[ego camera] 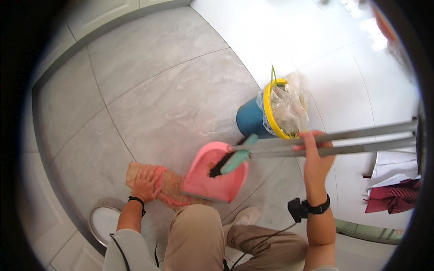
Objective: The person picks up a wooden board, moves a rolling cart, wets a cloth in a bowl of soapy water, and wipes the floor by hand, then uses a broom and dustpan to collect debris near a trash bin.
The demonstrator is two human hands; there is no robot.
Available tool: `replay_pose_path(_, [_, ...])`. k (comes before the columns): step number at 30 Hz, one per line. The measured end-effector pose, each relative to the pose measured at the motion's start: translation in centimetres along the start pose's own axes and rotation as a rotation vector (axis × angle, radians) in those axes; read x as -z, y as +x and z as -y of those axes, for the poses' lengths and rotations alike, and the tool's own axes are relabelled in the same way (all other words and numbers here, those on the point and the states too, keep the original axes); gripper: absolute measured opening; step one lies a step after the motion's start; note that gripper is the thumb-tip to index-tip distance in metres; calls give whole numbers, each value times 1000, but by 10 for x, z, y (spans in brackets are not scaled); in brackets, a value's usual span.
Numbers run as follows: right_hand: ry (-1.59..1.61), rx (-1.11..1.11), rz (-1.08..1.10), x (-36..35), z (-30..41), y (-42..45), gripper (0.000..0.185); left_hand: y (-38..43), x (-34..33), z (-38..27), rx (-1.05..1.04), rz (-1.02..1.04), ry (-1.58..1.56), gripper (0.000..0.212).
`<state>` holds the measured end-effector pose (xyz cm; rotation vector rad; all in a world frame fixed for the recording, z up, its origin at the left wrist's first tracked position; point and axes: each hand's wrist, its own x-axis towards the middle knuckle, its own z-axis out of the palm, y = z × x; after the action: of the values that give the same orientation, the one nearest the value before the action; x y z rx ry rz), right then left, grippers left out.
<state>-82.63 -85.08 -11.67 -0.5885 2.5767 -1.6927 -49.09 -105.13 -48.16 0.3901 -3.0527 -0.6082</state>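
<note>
Two grey poles [369, 137], the handles of a broom and a dustpan, run side by side through the grip of my right hand [318, 154]. Below them, the pink dustpan [213, 184] lies on the floor tiles. The broom's mint-green head [235, 162] with black bristles is over the pan, slightly blurred. My left hand [146, 184] lies flat, fingers spread, on a flattened orange-red and tan mesh-like piece [173, 184]. The dustpan's front edge meets that piece's right part. Small brown bits show inside the pan.
A blue bucket [251, 117] with a yellow rim holds clear plastic bags and green stalks, close beyond the broom head. At lower left stands a round white container [105, 222] by the cabinet base. Dark red and white fabric [393, 196] is at right. My knees are close in front.
</note>
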Motion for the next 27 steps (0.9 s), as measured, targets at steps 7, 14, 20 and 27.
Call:
replay_pose_path(7, [-120,-92,-357,134,-61,11,19,-1,-7,-8,224,364,-110,75])
replay_pose_path(14, [-211,-32,-596,226,-99,66,17,8,9,-24,145,341,-84,82])
replay_pose_path(20, [-376,-55,-690,250,-117,124,23,3,13,-20,168,344,-41,85])
replay_pose_path(27, [-429,-205,-633,242,-125,162,22,-7,16,-16,128,270,-3,85])
